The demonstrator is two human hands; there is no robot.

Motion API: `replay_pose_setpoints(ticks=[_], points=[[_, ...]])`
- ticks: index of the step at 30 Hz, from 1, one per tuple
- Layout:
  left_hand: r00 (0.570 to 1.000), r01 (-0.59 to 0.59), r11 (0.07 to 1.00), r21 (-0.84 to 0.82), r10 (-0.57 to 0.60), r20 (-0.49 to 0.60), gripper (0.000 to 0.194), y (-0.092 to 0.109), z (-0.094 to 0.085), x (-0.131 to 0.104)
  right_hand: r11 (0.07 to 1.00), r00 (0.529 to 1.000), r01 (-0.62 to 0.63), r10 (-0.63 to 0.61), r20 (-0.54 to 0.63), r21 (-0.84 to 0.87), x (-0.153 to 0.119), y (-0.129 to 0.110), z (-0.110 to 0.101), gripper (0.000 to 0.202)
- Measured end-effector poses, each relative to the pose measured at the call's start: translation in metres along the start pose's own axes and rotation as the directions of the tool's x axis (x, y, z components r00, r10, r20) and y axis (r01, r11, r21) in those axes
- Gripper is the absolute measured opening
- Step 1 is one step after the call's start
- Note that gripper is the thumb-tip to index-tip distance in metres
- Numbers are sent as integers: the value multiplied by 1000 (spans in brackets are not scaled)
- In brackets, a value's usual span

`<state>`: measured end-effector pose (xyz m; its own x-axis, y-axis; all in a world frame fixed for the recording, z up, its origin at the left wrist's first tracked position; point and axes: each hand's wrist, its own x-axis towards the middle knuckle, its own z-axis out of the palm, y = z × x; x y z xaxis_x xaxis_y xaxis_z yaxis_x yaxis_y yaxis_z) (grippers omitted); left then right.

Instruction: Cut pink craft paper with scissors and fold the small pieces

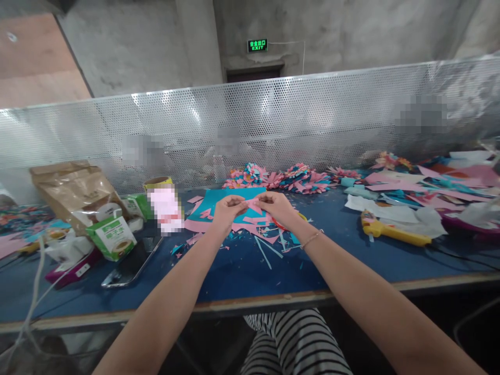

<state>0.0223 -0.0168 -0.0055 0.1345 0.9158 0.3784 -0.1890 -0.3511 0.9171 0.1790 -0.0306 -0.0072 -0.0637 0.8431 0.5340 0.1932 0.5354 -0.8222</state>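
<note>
Between my two hands is a small piece of pink paper [254,204], pinched by the fingertips of both. My left hand [229,209] grips its left side, and my right hand [278,206] its right side. Beneath them lie a blue paper sheet [214,198] and a pink paper sheet [199,225], with cut scraps and thin strips [263,252] scattered around. Partly hidden behind my right wrist are red and yellow handles [302,216], perhaps of scissors.
Fringed paper flowers [304,178] sit along the perforated metal screen [175,120]. To the right are a yellow glue gun [394,230] and piled paper [410,179]. On the left stand a phone [133,263], a green-white carton [111,237], a brown paper bag [76,190] and a cup-like container [164,205].
</note>
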Motion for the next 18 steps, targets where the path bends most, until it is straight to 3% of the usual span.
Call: replay_pose_setpoints(ticks=[8, 15, 18], points=[[1000, 6, 1000, 0, -6, 13, 23, 0, 1, 0, 997, 1000, -19, 19, 6, 74, 1, 0, 1, 16], [1000, 1, 999, 40, -2, 7, 25, 2, 1, 0, 999, 1000, -1, 1, 7, 40, 2, 4, -1, 17], [1000, -8, 992, 125, 6, 18, 23, 3, 2, -2, 999, 1000, 11, -12, -13, -49, 2, 9, -1, 14]])
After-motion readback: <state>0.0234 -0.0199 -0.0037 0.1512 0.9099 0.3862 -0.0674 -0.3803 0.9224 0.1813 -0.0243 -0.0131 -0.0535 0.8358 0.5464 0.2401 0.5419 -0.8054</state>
